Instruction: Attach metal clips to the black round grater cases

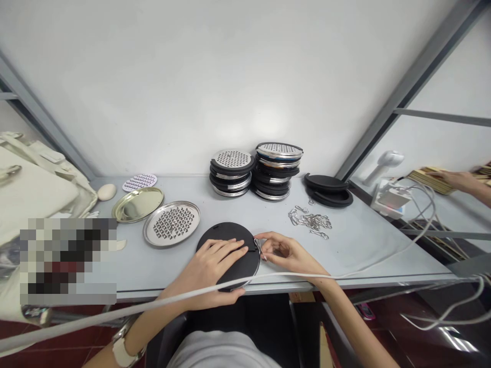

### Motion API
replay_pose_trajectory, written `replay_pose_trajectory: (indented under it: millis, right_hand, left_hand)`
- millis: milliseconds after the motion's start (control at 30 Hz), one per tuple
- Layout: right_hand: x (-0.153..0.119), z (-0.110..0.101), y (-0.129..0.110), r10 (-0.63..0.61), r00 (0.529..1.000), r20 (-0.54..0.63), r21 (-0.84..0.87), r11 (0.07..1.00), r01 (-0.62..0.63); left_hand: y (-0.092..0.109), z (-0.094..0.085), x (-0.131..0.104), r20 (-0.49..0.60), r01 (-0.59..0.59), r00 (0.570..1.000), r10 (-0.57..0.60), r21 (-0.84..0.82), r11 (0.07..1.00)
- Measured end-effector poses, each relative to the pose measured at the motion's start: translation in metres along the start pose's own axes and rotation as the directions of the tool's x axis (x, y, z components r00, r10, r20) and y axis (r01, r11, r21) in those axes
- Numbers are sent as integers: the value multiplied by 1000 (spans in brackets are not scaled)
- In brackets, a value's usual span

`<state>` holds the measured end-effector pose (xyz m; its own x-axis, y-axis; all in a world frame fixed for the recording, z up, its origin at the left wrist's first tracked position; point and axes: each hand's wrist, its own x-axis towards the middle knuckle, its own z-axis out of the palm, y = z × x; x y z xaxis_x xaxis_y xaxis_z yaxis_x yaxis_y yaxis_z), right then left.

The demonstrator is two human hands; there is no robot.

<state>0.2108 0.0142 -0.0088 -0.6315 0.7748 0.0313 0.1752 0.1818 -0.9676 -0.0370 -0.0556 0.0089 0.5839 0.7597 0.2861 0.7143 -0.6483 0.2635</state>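
Note:
A black round disc (238, 263) with a thin metallic rim lies at the table's front edge, face up. My left hand (215, 263) spans it, fingers stretched over the top and thumb along the near rim. At the disc's right side, my right hand (284, 251) pinches a bent metal wire clip (258, 246) between thumb and fingers. The clip touches the disc's edge near a small slot; whether it is hooked in, I cannot tell. Farther right lies a loose pile of similar wire clips (312, 220).
Two stacks of round graters (232, 159) (279, 150) stand by the wall. Black round holders (330, 197) lie right. On the left are a metal grater plate (172, 223), a gold-toned plate (138, 204) and a bag (34, 179). A white cable (276, 276) crosses before my hands. Another person's hand (460, 180) shows far right.

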Motion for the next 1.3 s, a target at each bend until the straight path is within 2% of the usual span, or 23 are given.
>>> replay_pose_trajectory:
  millis: [900, 1300]
  right_hand:
    - [-1, 0, 3, -31, 999, 24, -65, 997, 32]
    - [-1, 1, 0, -22, 999, 23, 4, 1000, 22]
  left_hand:
    - [0, -1, 0, 3, -8, 1000, 8, -2, 1000]
    - [1, -1, 0, -2, -5, 1000, 5, -15, 1000]
